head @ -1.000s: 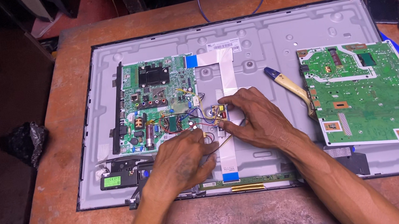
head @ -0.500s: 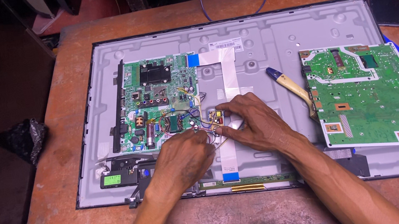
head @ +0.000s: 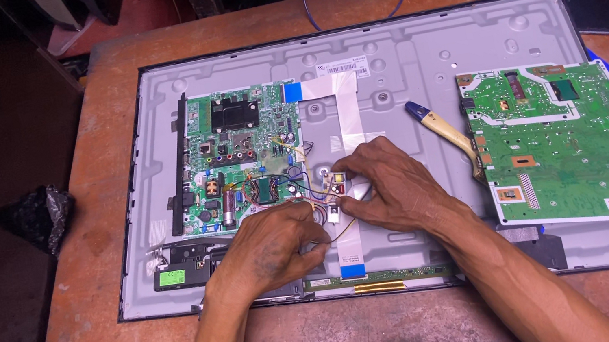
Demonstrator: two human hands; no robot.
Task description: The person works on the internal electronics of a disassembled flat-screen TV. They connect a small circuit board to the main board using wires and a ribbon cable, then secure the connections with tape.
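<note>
Both hands meet at frame centre over the open TV back panel [head: 417, 53]. Left hand [head: 271, 242] fingers pinch thin wires [head: 331, 228]; right hand [head: 393, 181] fingers close on a small white module [head: 336, 185]. Loose green board [head: 563, 140] right, on the worktop [head: 111, 146].

From my remote seat I saw my left hand [head: 271, 242] and right hand [head: 393, 185] pinching a small wired module [head: 336, 189] over the grey panel back [head: 418, 61] on the worktop [head: 137, 306], beside the green mainboard [head: 240, 157], a loose circuit board [head: 568, 143] lying further right.
</note>
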